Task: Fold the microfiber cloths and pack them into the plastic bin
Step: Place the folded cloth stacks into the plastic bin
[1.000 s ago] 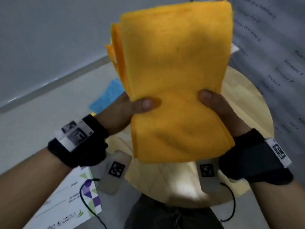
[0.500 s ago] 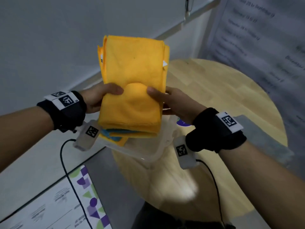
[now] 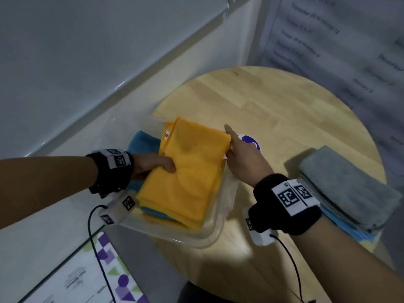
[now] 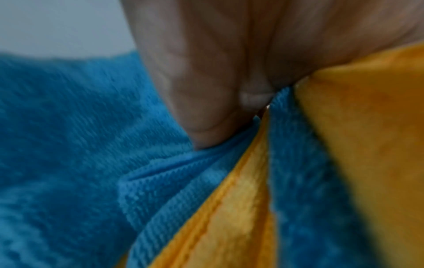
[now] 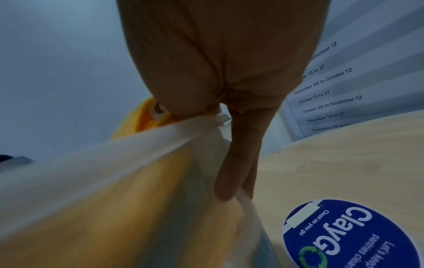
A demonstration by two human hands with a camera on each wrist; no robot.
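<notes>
A folded orange cloth (image 3: 188, 171) lies in the clear plastic bin (image 3: 209, 235) on top of blue cloths (image 3: 142, 141). My left hand (image 3: 161, 165) grips its left edge, thumb on top and fingers underneath. The left wrist view shows those fingers (image 4: 206, 90) wedged between the blue cloth (image 4: 69, 145) and the orange cloth (image 4: 367, 145). My right hand (image 3: 238, 149) rests at the cloth's right edge with one digit pointing straight out. In the right wrist view a straight finger (image 5: 241, 154) runs down the outside of the bin wall (image 5: 114, 163).
The bin sits at the left edge of a round wooden table (image 3: 284, 117). A stack of grey and blue cloths (image 3: 345, 186) lies at the table's right. A round blue sticker (image 3: 253, 145) is beside the bin. A printed leaflet (image 3: 98, 270) lies lower left.
Both hands brought the folded orange cloth down from in front of the camera into the bin, onto the blue cloths. My right thumb has come off the cloth's top.
</notes>
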